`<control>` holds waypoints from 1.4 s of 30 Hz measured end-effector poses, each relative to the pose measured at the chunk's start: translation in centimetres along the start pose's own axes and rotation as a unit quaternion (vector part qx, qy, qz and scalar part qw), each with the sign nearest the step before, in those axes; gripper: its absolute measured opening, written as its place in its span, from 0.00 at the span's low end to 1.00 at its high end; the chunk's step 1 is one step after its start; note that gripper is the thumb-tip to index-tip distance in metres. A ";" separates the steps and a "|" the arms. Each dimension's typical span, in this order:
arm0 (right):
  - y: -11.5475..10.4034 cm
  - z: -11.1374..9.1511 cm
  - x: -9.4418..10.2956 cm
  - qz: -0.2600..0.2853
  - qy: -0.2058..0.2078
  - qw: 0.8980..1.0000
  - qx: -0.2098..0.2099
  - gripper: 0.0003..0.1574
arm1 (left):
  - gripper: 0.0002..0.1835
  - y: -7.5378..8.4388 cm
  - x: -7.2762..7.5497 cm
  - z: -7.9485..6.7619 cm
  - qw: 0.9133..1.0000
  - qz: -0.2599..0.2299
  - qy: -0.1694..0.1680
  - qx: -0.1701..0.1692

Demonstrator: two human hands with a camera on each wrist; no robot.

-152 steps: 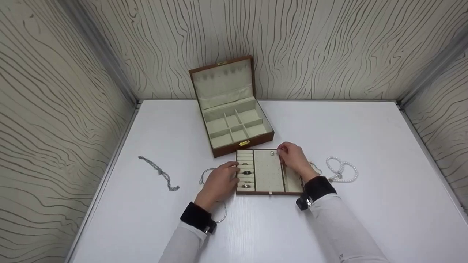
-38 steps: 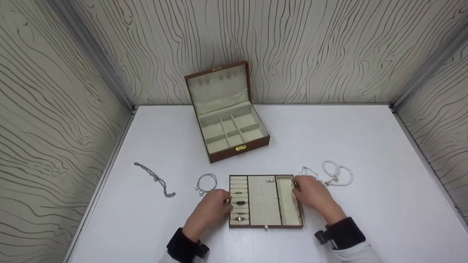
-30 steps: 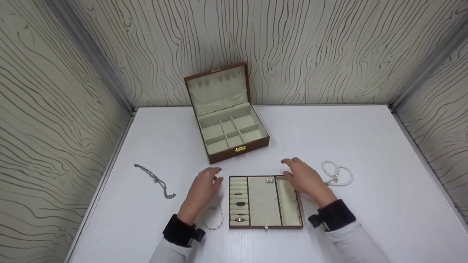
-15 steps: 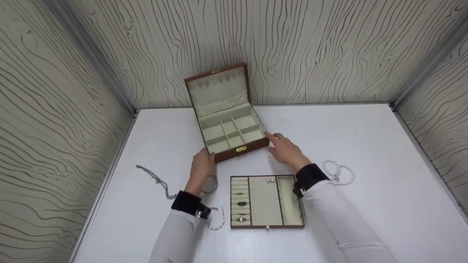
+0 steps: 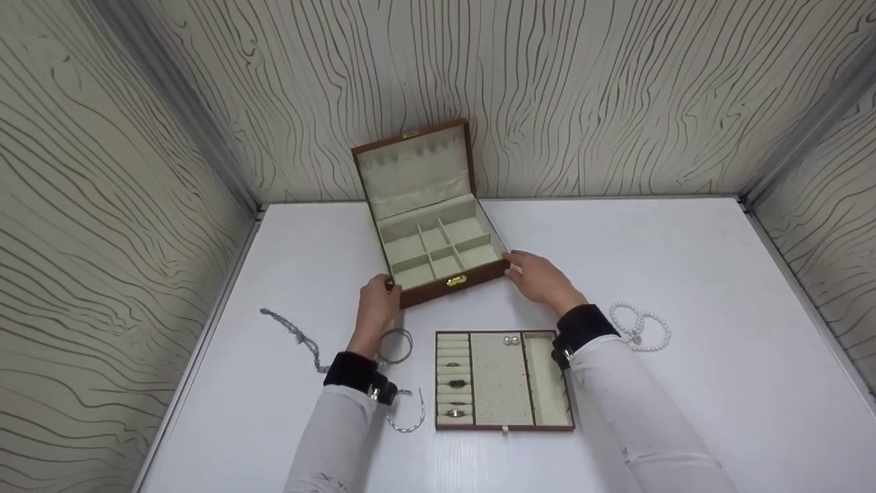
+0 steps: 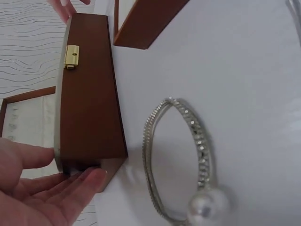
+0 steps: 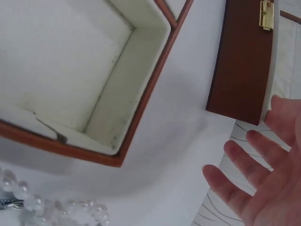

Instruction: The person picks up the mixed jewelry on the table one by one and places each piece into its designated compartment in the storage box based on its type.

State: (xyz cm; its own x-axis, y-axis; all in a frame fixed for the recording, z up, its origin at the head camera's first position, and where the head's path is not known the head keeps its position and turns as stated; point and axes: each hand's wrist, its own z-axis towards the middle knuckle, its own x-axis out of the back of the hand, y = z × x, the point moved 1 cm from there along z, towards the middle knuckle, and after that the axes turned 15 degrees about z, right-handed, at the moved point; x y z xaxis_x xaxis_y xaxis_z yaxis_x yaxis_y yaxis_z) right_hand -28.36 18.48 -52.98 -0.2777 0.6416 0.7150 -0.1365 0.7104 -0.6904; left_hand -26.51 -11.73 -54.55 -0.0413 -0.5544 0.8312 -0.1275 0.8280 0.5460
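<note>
A brown jewelry box (image 5: 428, 293) stands with its lid raised and its cream compartments bare. My left hand (image 5: 378, 305) grips its front left corner; in the left wrist view the thumb is at the rim and the fingers lie against the side wall. At the front right corner, my right hand (image 5: 542, 281) touches the box with a fingertip, its other fingers spread and straight in the right wrist view. Nearer me lies the jewelry tray (image 5: 503, 390). It bears several rings (image 5: 457, 384) on the left rolls and two pearl earrings (image 5: 511, 340) at the top.
A silver bracelet with a pearl (image 6: 202, 141) lies below my left hand, another silver bracelet (image 5: 419, 414) by the left wrist. A grey chain bracelet (image 5: 300, 337) lies far left, white pearl strands (image 5: 665, 332) at right. A patterned wall (image 5: 582, 103) rises behind the table.
Both hands have left the tray and moved forward to the box's front corners. Since the oldest frame, the tray has shifted towards me, and a second pearl earring shows on it.
</note>
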 end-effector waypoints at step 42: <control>1.6 -5.7 1.2 0.024 0.140 0.988 -0.055 0.17 | 0.13 2.4 -1.4 -2.4 0.999 0.016 -0.035 -0.036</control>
State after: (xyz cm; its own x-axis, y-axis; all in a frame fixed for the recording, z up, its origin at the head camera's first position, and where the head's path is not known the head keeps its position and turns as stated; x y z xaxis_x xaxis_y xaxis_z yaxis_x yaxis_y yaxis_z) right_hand -23.44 22.00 -52.59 -0.0058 0.7192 0.6947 -0.0216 0.6945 -0.7192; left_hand -24.42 -8.76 -54.12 -0.1140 -0.5293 0.8408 -0.0535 0.8483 0.5268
